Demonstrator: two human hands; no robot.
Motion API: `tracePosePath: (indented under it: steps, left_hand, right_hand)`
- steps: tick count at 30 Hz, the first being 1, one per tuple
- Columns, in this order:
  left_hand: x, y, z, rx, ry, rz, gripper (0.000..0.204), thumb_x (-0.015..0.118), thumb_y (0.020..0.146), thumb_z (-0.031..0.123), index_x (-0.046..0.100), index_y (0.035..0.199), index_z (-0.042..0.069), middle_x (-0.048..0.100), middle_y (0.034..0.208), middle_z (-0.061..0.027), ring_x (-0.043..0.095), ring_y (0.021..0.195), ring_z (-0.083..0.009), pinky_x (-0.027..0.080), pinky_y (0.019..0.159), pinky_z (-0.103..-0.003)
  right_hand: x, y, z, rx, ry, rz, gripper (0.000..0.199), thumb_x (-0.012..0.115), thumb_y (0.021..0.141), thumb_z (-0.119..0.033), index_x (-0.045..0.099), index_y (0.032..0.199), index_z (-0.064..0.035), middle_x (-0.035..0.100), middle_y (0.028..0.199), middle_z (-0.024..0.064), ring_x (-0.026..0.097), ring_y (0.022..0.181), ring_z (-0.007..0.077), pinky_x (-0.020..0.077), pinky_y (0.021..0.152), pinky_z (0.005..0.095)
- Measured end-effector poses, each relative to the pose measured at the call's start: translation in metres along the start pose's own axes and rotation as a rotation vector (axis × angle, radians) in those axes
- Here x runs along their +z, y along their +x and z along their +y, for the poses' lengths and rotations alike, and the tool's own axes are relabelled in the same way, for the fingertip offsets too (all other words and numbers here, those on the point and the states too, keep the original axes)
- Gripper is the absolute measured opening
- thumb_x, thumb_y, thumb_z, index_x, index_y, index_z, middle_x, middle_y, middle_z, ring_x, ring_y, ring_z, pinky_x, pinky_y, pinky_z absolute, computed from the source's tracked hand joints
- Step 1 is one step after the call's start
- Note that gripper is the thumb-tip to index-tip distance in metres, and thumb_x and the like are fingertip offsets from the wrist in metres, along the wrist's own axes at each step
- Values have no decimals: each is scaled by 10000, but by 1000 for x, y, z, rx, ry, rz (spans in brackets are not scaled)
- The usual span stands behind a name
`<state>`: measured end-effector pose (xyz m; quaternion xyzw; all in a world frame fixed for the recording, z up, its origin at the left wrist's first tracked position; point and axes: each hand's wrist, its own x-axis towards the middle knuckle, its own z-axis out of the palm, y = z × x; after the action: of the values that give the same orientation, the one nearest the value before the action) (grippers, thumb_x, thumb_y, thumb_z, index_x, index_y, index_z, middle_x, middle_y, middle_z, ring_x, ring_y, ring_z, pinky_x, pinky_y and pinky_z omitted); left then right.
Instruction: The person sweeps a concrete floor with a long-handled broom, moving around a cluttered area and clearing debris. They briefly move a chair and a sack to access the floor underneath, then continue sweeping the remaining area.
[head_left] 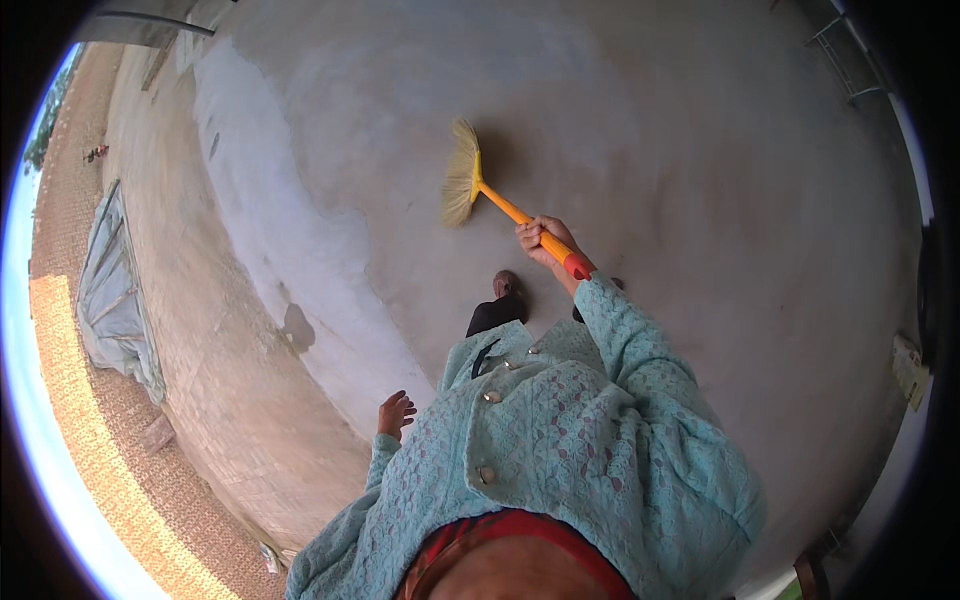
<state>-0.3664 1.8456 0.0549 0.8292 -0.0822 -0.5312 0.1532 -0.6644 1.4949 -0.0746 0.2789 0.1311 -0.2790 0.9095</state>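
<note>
My right hand [546, 240] is wrapped round the orange handle of a broom [512, 208], ahead of my body. The handle's red end sticks out past my wrist, and its yellow head carries a fan of pale straw-coloured bristles [461, 178] spread over the concrete floor. Whether the bristle tips touch the floor I cannot make out. Away from the broom, my left hand [397, 413] hangs at my left side with fingers apart and nothing in it. One of my shoes [506, 284] shows below the broom; the other is mostly hidden by my sleeve.
A pale strip [290, 220] with a dark patch [297, 328] crosses the concrete floor [700, 200] on my left. Farther left, a grey sheet [118, 300] lies by brick-patterned ground [75, 220]. A metal rack [845, 60] stands at the far right.
</note>
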Motion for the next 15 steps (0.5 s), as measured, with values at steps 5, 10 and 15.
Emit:
tracePosePath:
  steps: [5,10,15]
  left_hand:
    - [6,5,23,67,78,-18,416,498,790,206,455,1172,45,580,873,-82,580,731,-174,455,592,-317]
    - [24,37,65,191,232,-142,419,489,785,195,453,1174,42,582,881,-88,581,738,-180,459,610,-320]
    - [51,69,113,76,137,-164,428,486,773,188,452,1172,35,587,870,-84,583,737,-177,456,614,-310]
  right_hand:
    - [-12,-68,-50,-321,251,79,159,419,667,34,339,800,68,413,698,115,431,432,92,387,372,161]
    - [-23,-204,-85,-527,406,81,187,436,674,55,336,832,55,394,641,60,429,426,84,376,380,155]
    - [-44,-319,-75,-777,476,55,200,428,680,73,329,853,55,397,676,82,436,433,90,375,373,159]
